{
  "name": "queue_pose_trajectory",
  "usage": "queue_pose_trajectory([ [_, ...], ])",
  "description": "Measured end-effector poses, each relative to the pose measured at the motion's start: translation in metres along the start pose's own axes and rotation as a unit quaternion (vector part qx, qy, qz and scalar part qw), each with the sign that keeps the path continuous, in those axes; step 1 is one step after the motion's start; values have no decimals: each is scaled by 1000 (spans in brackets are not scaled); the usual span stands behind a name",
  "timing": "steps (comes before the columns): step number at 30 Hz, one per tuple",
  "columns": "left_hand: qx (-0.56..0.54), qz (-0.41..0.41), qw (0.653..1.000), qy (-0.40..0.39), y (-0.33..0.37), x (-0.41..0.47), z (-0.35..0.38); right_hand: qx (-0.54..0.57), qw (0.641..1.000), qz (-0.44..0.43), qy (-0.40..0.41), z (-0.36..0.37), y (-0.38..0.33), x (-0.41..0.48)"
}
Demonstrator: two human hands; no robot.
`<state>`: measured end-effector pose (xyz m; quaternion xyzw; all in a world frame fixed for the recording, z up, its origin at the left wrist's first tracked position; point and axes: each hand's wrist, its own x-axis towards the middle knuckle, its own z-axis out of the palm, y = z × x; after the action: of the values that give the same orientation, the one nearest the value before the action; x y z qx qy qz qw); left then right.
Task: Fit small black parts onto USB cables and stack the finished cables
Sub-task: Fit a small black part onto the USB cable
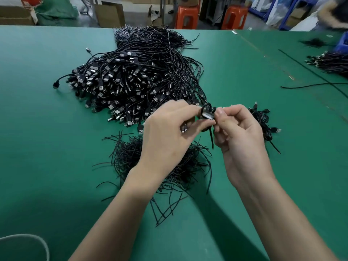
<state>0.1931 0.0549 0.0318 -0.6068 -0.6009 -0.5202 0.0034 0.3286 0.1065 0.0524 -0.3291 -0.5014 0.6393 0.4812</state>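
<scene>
Both hands meet above the green table (47,129). The left hand (167,134) and right hand (243,132) each have their fingers curled and pinch a coiled USB cable (207,113) between them, with a thin black strip (211,137) hanging down from it. Just beyond lies a big heap of loose USB cables (131,81). Under the wrists is a pile of black strips (131,155). A small stack of bundled cables (263,121) sits just past the right hand. A blue crate (343,42) stands at the far right edge, and I cannot tell what is in it. An open cardboard box (110,14) stands on the floor behind the table.
</scene>
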Motion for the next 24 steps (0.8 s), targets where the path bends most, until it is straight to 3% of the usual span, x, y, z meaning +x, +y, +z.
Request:
queue_pose_trajectory([
  [3,-99,-42,993,-44,1,-1,-2,27,999,34,11,2,-1,2],
  [6,-212,-114,967,-86,-1,1,-6,8,1000,10,17,2,-2,1],
  [15,-353,-206,910,-67,-3,3,-1,-67,997,-21,29,3,2,-2],
  [20,-297,-192,933,-64,-1,3,0,-137,989,-54,17,-3,1,3],
  [24,-234,-185,952,-65,1,4,-2,-287,947,-147,-11,-8,-2,7],
])
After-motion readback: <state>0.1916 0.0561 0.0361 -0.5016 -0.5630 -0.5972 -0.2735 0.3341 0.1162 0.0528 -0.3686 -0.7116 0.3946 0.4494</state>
